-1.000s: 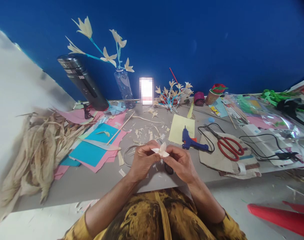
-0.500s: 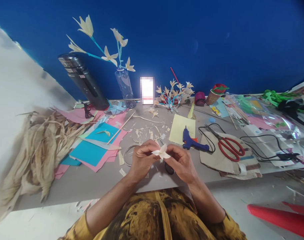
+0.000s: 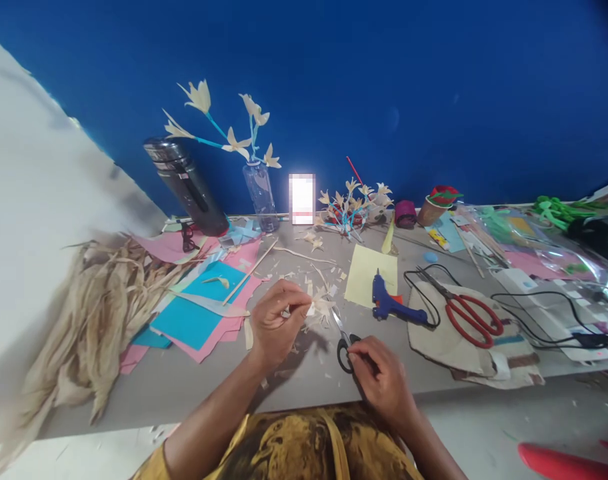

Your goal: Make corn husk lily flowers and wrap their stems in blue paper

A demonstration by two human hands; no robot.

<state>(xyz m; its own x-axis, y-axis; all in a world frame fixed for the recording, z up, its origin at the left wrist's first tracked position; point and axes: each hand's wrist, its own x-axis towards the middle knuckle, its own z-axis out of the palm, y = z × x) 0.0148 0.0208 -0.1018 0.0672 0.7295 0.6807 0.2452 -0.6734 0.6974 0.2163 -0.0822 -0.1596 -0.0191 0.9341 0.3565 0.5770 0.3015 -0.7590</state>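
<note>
My left hand is pinched on a small cream flower, whose petals point to the right over the grey table. To the right and nearer the table's front edge, my right hand has its fingers closed at the handles of small black scissors. Their metal blades point up toward the flower; whether the fingers grip the handle or only touch it is hard to tell. Cream scraps lie behind the flower.
A blue glue gun lies partly on yellow paper. Red-handled scissors rest on a cloth at right. Blue sheets and dried husks lie left. Behind stand a dark flask and a bottle with flowers.
My right hand has left the flower and moved down and right to the black scissors. My left hand keeps the flower. The camera view has shifted a little.
</note>
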